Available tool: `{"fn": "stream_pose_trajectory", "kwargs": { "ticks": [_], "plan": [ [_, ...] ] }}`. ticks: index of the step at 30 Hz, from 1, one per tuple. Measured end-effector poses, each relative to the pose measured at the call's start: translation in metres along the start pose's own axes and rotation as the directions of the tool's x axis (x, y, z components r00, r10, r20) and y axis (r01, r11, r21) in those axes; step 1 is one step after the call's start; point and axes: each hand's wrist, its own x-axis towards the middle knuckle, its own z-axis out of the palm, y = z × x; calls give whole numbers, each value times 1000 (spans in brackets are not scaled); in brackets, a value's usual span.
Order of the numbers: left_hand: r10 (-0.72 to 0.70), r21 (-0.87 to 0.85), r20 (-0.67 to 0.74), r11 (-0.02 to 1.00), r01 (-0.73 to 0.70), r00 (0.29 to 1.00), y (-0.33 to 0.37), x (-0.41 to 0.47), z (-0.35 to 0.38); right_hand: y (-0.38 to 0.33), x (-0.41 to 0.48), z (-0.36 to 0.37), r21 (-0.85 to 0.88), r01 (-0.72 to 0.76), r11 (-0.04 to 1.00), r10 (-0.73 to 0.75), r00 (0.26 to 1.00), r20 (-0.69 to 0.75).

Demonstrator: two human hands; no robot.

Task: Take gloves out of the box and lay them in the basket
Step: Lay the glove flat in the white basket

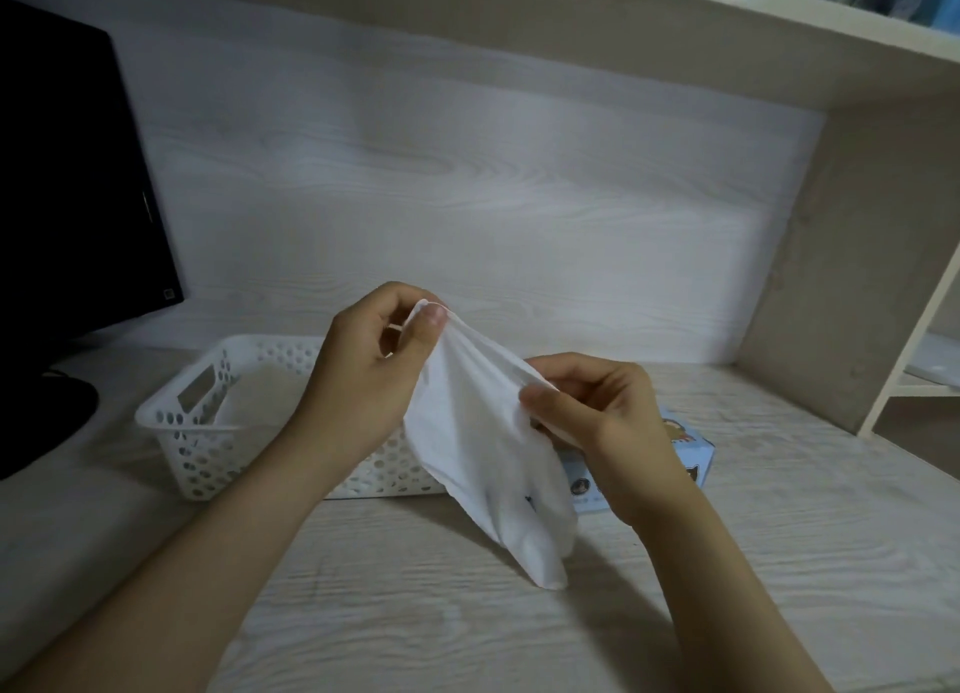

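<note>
Nothing legible anywhere. On the blue box [701,456], only cartoon print and a round emblem, lettering too blurred to read. On the black monitor [67,172], a small corner sticker, unreadable. On the white glove [483,458], a faint dark mark, indistinct.

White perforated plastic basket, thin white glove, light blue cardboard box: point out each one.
White perforated plastic basket [208,463], head view, on its front wall.
Thin white glove [478,448], head view, middle of the hanging part.
Light blue cardboard box [698,461], head view, right end.
</note>
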Motion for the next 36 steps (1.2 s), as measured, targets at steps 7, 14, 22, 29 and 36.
{"fn": "stream_pose_trajectory", "kwargs": {
  "ticks": [7,14,22,29,36],
  "plan": [
    [57,110,-72,993,-49,996,-5,5,-13,-6,6,13,39,-72,997,76,990,-118],
    [169,550,-218,835,-22,961,-17,11,-36,-5,27,54,-392,-91,916,-40,948,-315],
    [-17,294,-180,953,70,984,-23,20,-53,1,54,97,-804,-152,575,-144,949,-282],
    [-4,303,-171,951,56,985,-24,23,-72,-4,80,111,-961,79,266,-244,970,12],
    [-76,638,-161,753,163,984,-27,20,-91,-2,120,125,-937,266,228,-214,952,218]
  ]
}}
